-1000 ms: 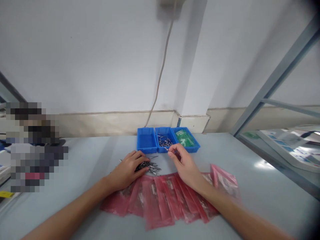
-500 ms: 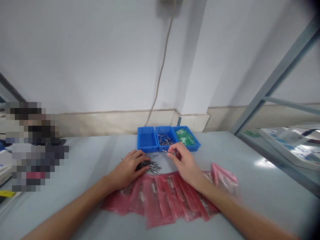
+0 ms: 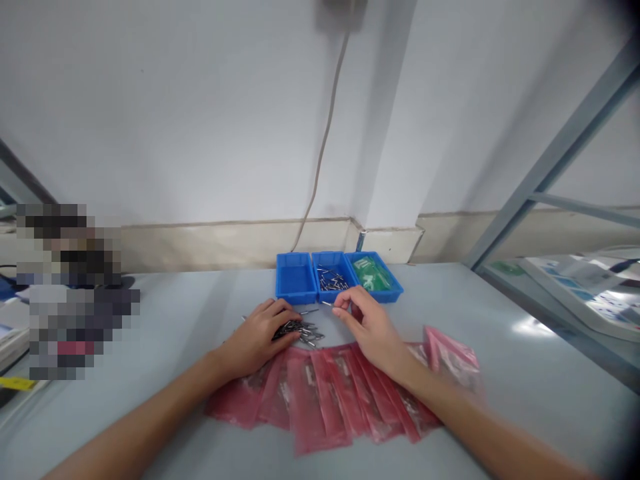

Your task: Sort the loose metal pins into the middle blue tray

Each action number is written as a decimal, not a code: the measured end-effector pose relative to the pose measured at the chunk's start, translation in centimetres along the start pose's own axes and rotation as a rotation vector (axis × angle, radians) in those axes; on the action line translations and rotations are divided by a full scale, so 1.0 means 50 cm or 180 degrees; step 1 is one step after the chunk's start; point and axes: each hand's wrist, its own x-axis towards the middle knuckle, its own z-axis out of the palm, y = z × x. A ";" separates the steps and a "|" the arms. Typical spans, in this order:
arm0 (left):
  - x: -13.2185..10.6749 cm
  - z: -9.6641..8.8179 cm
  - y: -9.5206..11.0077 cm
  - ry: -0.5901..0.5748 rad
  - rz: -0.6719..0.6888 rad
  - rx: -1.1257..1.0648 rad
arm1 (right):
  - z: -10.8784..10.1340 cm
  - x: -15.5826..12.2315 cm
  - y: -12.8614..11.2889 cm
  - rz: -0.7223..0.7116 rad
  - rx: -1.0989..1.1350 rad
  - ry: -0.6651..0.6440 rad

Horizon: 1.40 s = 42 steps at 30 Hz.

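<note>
My left hand rests on a pile of slim metal rods, thumb and fingers apart around its left side. Part of the pile lies hidden beneath it. Between the thumb and fingertips of my right hand, one thin metal rod is pinched, pointing left, just in front of the middle blue bin. That bin contains several short metal rods. Below both hands, several pink plastic bags overlap in a fanned row, with small items inside some of them.
Left of the middle bin stands an empty blue bin; the right blue bin holds green plastic packets. A wall is behind the table. A person, blurred out, is at the far left. A grey metal frame rises on the right.
The view has shifted very slightly. My right hand has edged a little, still with the metal rod in its fingertips; my left hand stays on the pile.
</note>
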 end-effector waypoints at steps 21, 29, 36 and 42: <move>0.000 0.000 -0.002 0.0039 0.0026 -0.0017 | -0.001 -0.002 0.000 0.0034 -0.0039 -0.0009; 0.000 -0.001 -0.002 0.0032 0.0041 -0.0008 | -0.001 -0.003 -0.004 0.0024 -0.0058 0.0000; 0.001 0.001 -0.001 0.0045 0.0042 -0.0002 | 0.000 -0.002 -0.005 0.0186 -0.0067 -0.0018; 0.000 0.000 -0.003 -0.0001 0.0033 0.0025 | 0.000 -0.003 -0.005 0.0208 -0.0060 -0.0019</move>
